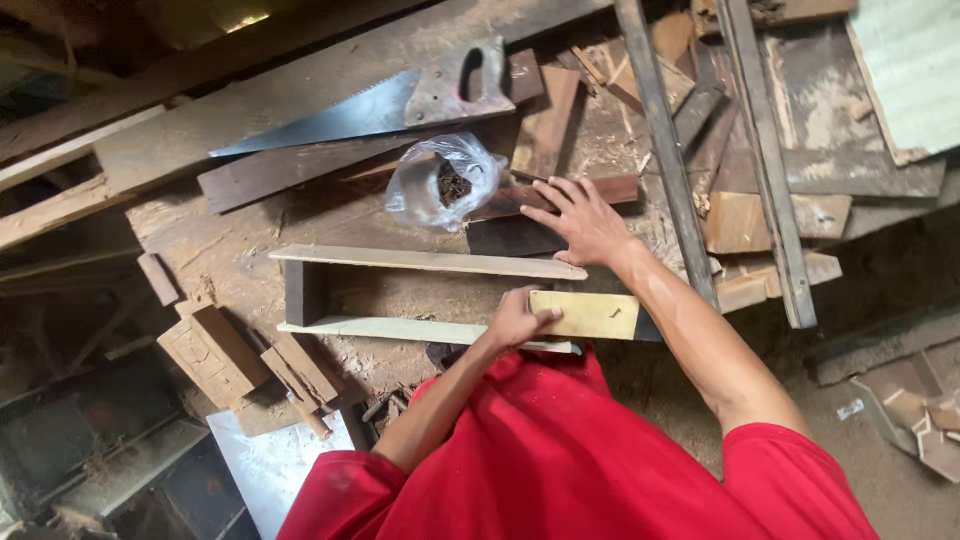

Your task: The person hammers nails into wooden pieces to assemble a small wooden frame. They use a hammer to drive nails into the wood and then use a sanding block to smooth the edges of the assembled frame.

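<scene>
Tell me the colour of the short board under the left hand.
Pale yellowish tan; the short board under the left hand shows best in the head view.

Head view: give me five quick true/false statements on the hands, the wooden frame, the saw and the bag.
1. The left hand presses on a yellowish wood block at the end of the wooden frame. True.
2. The right hand holds the handsaw. False: it rests open on dark wood scraps, and the saw lies apart on a plank.
3. The clear plastic bag holds small dark pieces. True.
4. The frame is closed on all four sides. False: two pale slats join a dark end piece; the near end is only being fitted.
5. The saw lies between the two slats. False: it lies beyond the bag.
</scene>
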